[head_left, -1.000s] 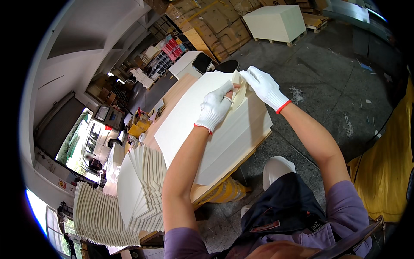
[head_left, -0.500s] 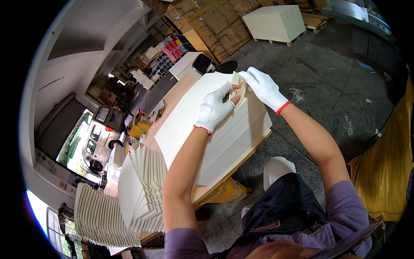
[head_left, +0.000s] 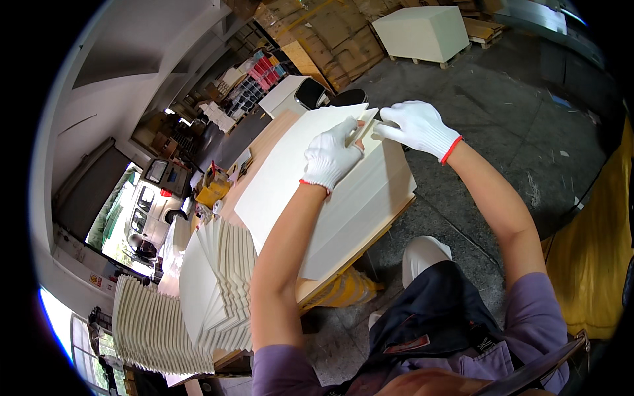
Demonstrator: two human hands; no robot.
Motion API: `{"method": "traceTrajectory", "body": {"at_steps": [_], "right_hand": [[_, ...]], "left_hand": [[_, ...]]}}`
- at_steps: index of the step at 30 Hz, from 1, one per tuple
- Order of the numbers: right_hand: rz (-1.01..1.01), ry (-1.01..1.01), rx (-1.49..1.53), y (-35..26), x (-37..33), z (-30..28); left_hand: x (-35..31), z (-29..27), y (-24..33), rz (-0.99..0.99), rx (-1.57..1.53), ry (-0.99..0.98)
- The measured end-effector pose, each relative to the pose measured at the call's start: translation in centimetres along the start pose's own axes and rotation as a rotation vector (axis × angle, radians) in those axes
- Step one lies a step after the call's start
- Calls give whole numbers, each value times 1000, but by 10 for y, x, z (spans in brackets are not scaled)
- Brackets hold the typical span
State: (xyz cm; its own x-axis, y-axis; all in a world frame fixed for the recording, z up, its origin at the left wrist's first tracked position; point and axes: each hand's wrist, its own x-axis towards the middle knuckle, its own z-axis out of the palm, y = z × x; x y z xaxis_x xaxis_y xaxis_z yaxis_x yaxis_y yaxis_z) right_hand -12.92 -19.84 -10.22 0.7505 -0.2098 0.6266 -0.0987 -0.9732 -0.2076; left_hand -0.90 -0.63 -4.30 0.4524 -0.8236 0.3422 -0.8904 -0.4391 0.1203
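Note:
A thick stack of cream-white paper sheets (head_left: 277, 171) lies on the wooden table. My left hand (head_left: 332, 157), in a white knit glove with bare fingertips showing, rests on top near the stack's right edge. Its thumb and finger are closed on the lifted edges of a few sheets, which stand apart from those below. My right hand (head_left: 417, 129), also gloved in white with a red cuff, is just off the far right corner. Its thumb and fingers are apart beside the sheet edges, and I see nothing held in it.
Fanned piles of cream sheets (head_left: 221, 284) stand on the near left of the table. Beyond are a yellow container (head_left: 212, 188) and a black stool (head_left: 348, 98). A large pale stack (head_left: 421, 33) sits on a pallet. Yellow sheeting (head_left: 588, 264) hangs at the right.
My right hand has drawn back to the right from the corner, its fingers spreading. The sheet edges, bent and bunched before, now lie straighter. My left hand stays nearly in place.

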Motion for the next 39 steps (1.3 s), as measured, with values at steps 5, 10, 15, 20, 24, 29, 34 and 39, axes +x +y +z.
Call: {"method": "traceTrajectory", "body": {"at_steps": [5, 10, 15, 20, 24, 29, 34, 39], "right_hand": [[18, 57, 294, -9, 15, 2], [368, -16, 783, -17, 17, 17], [346, 130, 786, -22, 10, 30], [337, 133, 781, -21, 8, 31], [336, 141, 761, -19, 9, 33], [403, 74, 722, -29, 7, 18], [341, 145, 732, -15, 10, 38], [341, 146, 742, -17, 10, 41]], "left_hand": [[9, 5, -6, -38, 10, -20], [0, 9, -19, 10, -391, -79], [-2, 10, -17, -37, -505, -88], [-1, 8, -18, -59, -520, -112], [-5, 5, -10, -39, -620, -63], [-9, 4, -8, -4, -552, 13], [-2, 7, -9, -79, -450, -106], [-1, 13, -19, -23, -483, -78]]}}
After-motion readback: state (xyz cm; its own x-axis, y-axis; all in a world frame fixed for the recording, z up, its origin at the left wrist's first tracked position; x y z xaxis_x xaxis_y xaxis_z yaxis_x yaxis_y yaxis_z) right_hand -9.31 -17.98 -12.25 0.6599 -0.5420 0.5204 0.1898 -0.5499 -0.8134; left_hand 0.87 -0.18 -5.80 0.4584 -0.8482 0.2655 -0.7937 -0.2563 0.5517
